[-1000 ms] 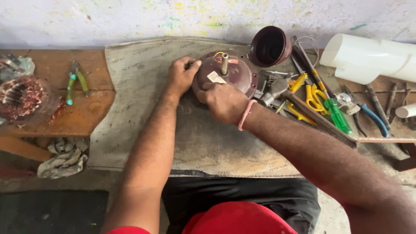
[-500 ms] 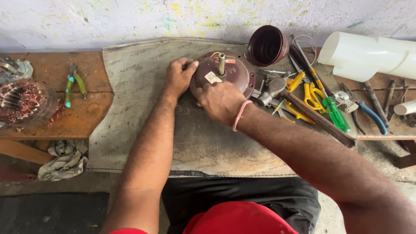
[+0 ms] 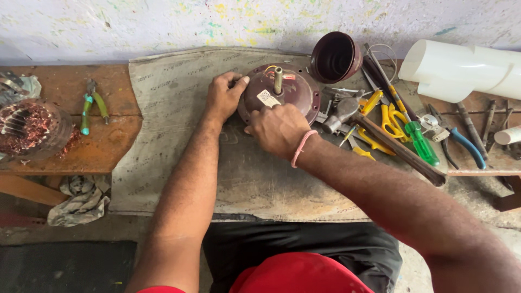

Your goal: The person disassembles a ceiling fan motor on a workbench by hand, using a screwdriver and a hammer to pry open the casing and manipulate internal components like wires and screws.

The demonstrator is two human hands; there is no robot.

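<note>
Resting flat on the grey mat (image 3: 179,163) that covers the table (image 3: 108,146), a round maroon motor housing (image 3: 290,92) sits in the head view with its short shaft pointing up and thin coloured wires curling beside the shaft. The left hand (image 3: 223,97) presses against the housing's left rim, fingers (image 3: 239,82) curled closed on the edge, which looks like a bracing hold to keep the disc from sliding or turning. The right hand (image 3: 278,129) lies over the housing's near edge, just below a small white label; its fingers are bent down onto the metal, though whether they pinch anything small cannot be told from here.

Just right of the housing and above it, a dark maroon cup-shaped cover (image 3: 336,57) lies tipped on its side, its mouth facing the camera and showing nothing inside. Further right of the housing, a hammer (image 3: 380,135), a green-handled screwdriver (image 3: 418,138), yellow snips (image 3: 388,116) and blue-handled pliers (image 3: 461,141) lie bunched within easy reach. A white pipe piece (image 3: 461,70) lies beyond them.

Well left of the housing, a clear container (image 3: 32,130) holds a tangle of copper wire, with green-handled pliers (image 3: 89,106) near it.
</note>
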